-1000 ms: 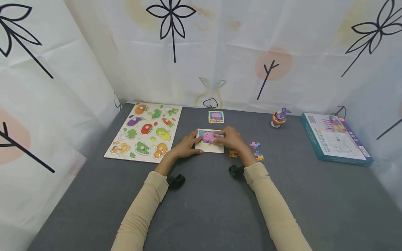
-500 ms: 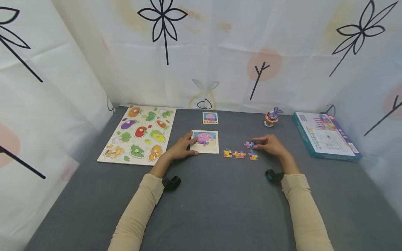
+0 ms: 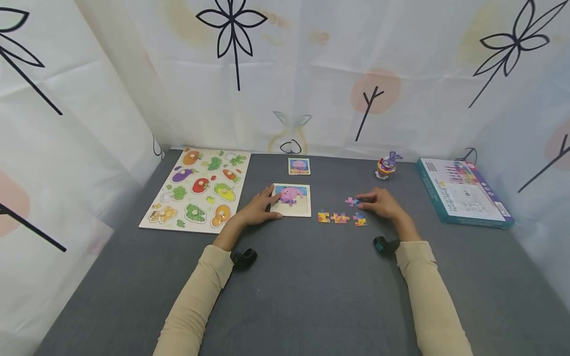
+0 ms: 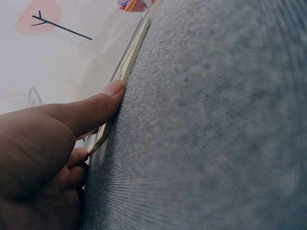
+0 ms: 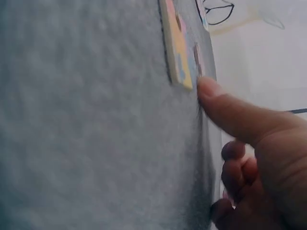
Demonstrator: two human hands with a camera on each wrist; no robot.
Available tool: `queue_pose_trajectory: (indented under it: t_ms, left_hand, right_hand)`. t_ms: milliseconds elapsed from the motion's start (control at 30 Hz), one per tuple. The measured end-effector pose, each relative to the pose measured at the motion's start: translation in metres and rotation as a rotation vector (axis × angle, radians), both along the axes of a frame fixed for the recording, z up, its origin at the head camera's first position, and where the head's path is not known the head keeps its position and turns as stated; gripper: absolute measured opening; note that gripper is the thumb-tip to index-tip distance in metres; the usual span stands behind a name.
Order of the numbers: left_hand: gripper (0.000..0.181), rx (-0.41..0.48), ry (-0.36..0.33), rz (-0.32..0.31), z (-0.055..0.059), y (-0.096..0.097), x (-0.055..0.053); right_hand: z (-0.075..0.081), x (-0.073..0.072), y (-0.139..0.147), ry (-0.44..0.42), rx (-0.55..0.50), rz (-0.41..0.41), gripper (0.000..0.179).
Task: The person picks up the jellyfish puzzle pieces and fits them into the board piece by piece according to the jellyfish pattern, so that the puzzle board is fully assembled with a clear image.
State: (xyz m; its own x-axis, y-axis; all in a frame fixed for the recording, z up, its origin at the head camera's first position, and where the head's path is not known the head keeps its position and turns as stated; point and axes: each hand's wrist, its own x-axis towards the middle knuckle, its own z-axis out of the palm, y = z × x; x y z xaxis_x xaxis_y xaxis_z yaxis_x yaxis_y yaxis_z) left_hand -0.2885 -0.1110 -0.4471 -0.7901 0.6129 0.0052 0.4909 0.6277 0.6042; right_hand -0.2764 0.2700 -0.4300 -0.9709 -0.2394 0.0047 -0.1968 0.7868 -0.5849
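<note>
My left hand [image 3: 256, 208] holds the left side of a small square puzzle board [image 3: 303, 206], partly filled with a pink octopus picture. In the left wrist view the thumb [image 4: 103, 103] lies along the board's edge. To the right, my right hand [image 3: 382, 202] pinches a pink-and-blue jigsaw piece [image 3: 350, 201] at table level between thumb and index finger. Just nearer lie a blue-and-yellow piece [image 3: 360, 220], an orange-pink piece [image 3: 340, 218] and a yellow piece [image 3: 323, 217]. The right wrist view shows the thumb tip [image 5: 209, 88] beside the pieces; the index finger is hidden there.
A small picture card [image 3: 299, 166] lies behind the board. At left is a large vegetable puzzle board [image 3: 209, 201]. A purple rabbit figurine [image 3: 386, 165] stands at the back right, near a teal-sided box [image 3: 463, 193]. A printed curtain [image 3: 320, 74] hangs behind the table.
My right hand has left the octopus puzzle board and moved right to the loose pieces, where it now pinches the pink-and-blue one. My left hand stays at the board.
</note>
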Motion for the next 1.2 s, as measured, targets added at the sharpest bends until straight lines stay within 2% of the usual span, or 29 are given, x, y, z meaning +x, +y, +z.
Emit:
queue_pose_trajectory:
  t_ms: [100, 233, 400, 533, 667, 833, 967, 1033, 1200]
  left_hand:
    - [0.071, -0.011, 0.006, -0.001, 0.001, 0.000, 0.000]
    - [0.071, -0.007, 0.006, -0.001, 0.001, 0.000, 0.000]
    - [0.070, -0.004, 0.002, -0.006, -0.001, 0.000, 0.000]
    - [0.070, -0.006, -0.005, -0.003, -0.001, 0.000, 0.000]
    - [0.070, -0.018, -0.017, 0.008, -0.001, 0.000, -0.002]
    - [0.071, -0.023, -0.014, 0.006, -0.001, 0.001, -0.003]
    - [0.071, -0.026, -0.005, 0.006, -0.001, 0.001, -0.002]
    - [0.070, -0.027, -0.010, 0.004, -0.001, 0.002, -0.002]
    - [0.071, 0.021, -0.042, 0.009, -0.003, -0.001, -0.004]
  right_hand:
    - [0.003, -0.004, -0.009, 0.065, 0.028, 0.040, 0.031]
    - [0.009, -0.009, -0.043, 0.136, 0.005, 0.097, 0.030]
    - [0.013, -0.013, -0.096, 0.111, -0.058, 0.141, 0.031]
    - [0.009, -0.016, -0.122, 0.061, -0.087, 0.151, 0.032]
    - [0.003, -0.020, -0.131, 0.006, -0.149, 0.146, 0.034]
    - [0.002, -0.023, -0.131, 0.000, -0.202, 0.181, 0.030]
    - [0.003, -0.026, -0.133, 0.008, -0.139, 0.259, 0.024]
    - [0.005, -0.027, -0.135, 0.000, -0.104, 0.273, 0.023]
    - [0.007, -0.034, -0.142, -0.018, 0.005, 0.227, 0.022]
